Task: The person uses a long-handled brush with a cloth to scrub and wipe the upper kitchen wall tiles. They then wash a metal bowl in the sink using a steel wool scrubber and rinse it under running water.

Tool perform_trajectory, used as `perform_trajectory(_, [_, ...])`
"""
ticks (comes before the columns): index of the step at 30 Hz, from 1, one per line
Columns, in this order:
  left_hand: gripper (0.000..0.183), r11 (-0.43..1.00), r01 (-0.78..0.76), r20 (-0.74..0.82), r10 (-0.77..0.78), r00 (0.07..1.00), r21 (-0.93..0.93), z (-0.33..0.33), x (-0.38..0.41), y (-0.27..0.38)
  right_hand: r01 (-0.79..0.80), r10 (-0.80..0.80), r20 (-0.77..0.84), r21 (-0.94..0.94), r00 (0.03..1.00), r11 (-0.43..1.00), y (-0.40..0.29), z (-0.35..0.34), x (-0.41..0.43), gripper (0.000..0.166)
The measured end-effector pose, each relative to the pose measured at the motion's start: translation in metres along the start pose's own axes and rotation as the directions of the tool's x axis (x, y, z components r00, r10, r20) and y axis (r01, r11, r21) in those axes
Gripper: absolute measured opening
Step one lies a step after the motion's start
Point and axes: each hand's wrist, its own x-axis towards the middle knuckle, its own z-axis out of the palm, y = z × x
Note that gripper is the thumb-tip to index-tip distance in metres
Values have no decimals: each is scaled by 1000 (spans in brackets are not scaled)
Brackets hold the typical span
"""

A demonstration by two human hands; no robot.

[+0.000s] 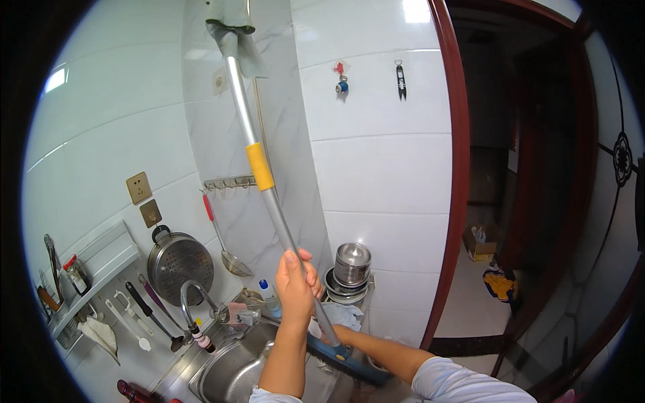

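Note:
My left hand (295, 282) is wrapped around a metal telescopic pole (277, 216) with a yellow collar (259, 166). The pole leans up and to the left. A grey-green cloth (229, 20) covers its upper end, in front of the tiled wall. At the lower end is a long blue brush head (347, 360) with dark bristles, beside the steel sink (237, 367). My right hand (342, 333) reaches in from the right behind the lower pole. Its fingers are mostly hidden, so its grip cannot be made out.
A curved faucet (189, 287) rises over the sink. Stacked steel bowls (352, 264) stand in the corner. A steamer pan (181, 267), a skimmer (234, 262) and several utensils hang on the left. A red-framed doorway (456, 151) opens on the right.

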Motion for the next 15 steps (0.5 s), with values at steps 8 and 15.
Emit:
perform_trajectory(8, [39, 1000, -1, 88, 3, 996, -24, 15, 19, -12, -69, 142, -303, 242, 942, 968, 86, 7, -19, 36])
perform_trajectory(15, [40, 1000, 18, 99, -15, 995, -24, 47, 42, -27, 483, -58, -736, 380, 674, 789, -127, -151, -128, 48])
